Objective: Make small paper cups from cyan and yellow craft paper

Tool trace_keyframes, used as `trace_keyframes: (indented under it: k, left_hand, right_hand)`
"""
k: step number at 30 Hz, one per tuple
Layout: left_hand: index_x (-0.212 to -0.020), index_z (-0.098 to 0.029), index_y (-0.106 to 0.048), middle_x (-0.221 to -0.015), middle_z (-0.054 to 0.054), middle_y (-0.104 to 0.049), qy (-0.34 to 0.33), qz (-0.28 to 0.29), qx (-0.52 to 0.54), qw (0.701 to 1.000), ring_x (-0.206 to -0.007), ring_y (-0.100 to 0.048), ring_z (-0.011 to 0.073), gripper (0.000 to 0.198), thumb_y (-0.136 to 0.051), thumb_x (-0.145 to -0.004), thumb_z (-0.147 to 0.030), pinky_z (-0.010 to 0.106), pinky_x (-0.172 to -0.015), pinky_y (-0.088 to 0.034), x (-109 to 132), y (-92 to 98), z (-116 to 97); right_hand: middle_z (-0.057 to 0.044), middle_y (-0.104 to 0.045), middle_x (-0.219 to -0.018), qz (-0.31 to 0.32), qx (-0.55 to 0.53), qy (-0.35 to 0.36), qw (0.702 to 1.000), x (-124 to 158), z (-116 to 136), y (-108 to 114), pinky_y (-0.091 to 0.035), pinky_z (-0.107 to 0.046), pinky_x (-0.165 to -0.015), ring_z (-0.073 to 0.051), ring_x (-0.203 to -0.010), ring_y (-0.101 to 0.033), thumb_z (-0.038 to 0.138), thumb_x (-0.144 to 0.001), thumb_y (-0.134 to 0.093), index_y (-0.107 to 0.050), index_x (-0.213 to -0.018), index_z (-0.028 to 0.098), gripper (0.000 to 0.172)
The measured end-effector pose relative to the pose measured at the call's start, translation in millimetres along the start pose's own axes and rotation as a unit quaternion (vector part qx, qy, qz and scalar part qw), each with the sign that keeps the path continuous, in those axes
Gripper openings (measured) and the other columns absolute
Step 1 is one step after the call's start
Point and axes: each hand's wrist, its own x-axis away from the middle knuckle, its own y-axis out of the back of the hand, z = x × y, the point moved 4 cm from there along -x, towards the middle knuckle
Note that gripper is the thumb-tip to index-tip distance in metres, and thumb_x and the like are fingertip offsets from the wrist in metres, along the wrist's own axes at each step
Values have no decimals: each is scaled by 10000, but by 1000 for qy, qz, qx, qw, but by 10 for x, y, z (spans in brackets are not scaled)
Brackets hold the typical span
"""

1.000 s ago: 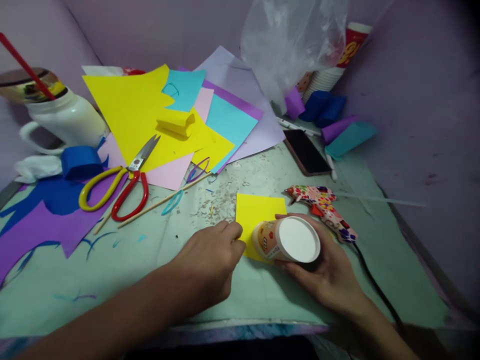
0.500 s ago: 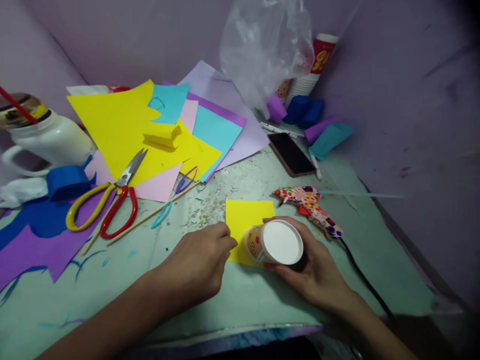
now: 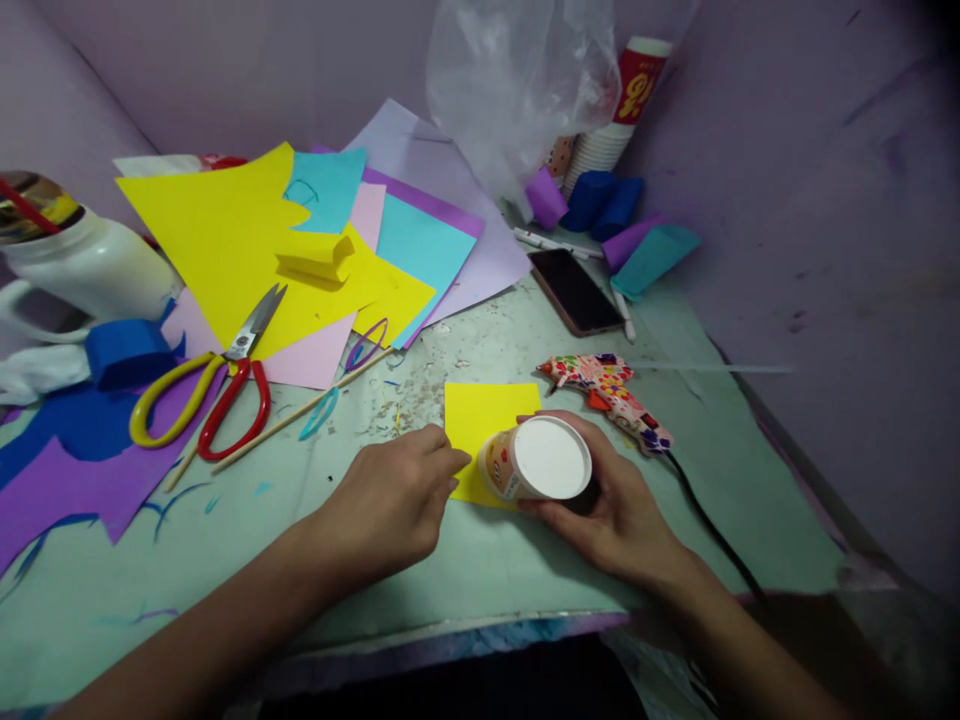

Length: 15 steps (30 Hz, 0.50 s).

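My right hand is wrapped round a printed paper cup, which is tilted over a yellow paper square with its white end facing up. Just left of the cup, my left hand is closed at the left edge of the square, its fingertips pressed together near the cup's lower end. What those fingertips hold, if anything, is too small to make out. A floral glue gun lies beyond my right hand.
Scissors and a wooden stick lie at left by yellow paper. A white mug stands far left. Behind are a phone, a plastic bag and stacked cups. A cord runs off at right.
The whole view has shifted slightly, so the table items appear a little higher and further left. Both hands and the cup keep nearly the same places over the yellow square.
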Motion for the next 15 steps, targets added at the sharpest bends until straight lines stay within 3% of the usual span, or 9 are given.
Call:
trace_keyframes:
  k: [5,7,10,15]
  left_hand:
    - [-1040,-136,-602,-946,70,-636,-78,-223,51,970,-869,-595,146,249,-492,-827,-69,267,-747,-505,55,222,-174]
    - [-1030,-148,-605,-961,65,-634,-97,-270,11,958,-892,-578,146,260,-513,-808,-47,268,-783,-493,86,289,-307]
    - [-1055,-158,-595,-1070,75,-637,-124,-255,-62,957,-996,-548,196,263,-504,-814,-104,350,-903,-458,85,268,-532]
    - [-1217,-90,-518,-1321,97,-557,-189,-208,-170,944,-1275,-427,259,388,-419,-854,-181,422,-1046,-354,0,33,-761]
  right_hand:
    - [-121,-550,-1264,11,-13,-11,1000,13,-17,-6,-423,-480,-997,-286,-1159,-534,256,-763,-689,-396,-1299,243,611]
    - [-117,-551,-1262,10,-16,-10,1000,12,-9,-6,-426,-467,-998,-279,-1156,-536,249,-763,-689,-394,-1300,243,613]
    - [-106,-571,-1233,5,-26,-1,1000,-2,28,-7,-456,-433,-971,-268,-1122,-562,235,-771,-668,-409,-1282,241,574]
    - [-90,-599,-1186,-7,-47,6,999,-30,88,3,-507,-364,-919,-240,-1061,-605,219,-788,-609,-440,-1242,239,485]
